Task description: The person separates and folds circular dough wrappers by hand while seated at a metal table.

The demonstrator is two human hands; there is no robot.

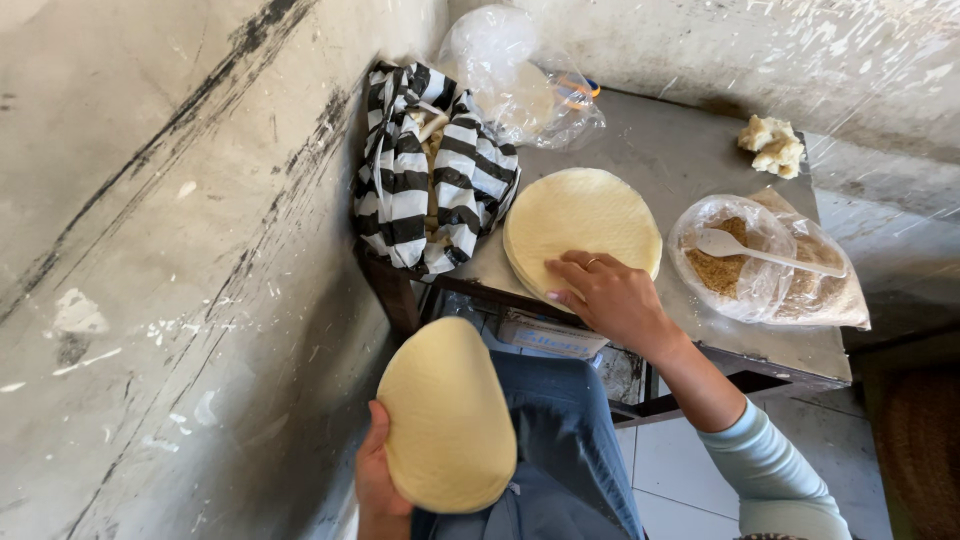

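Observation:
My left hand (375, 478) holds a round pale dough sheet (446, 415) up over my lap, the sheet draped across my palm. My right hand (608, 295) rests with its fingertips on the near edge of a stack of the same round pale sheets (583, 222) lying on the small metal table (680, 150). A ring shows on one finger of that hand.
A black-and-white striped bag (430, 170) stands at the table's left end against the wall. Behind it lies a clear plastic bag (520, 80). At the right sits a plastic bag of brown filling (790, 285) with a white spoon (770, 252). Dough scraps (772, 146) lie at the far corner.

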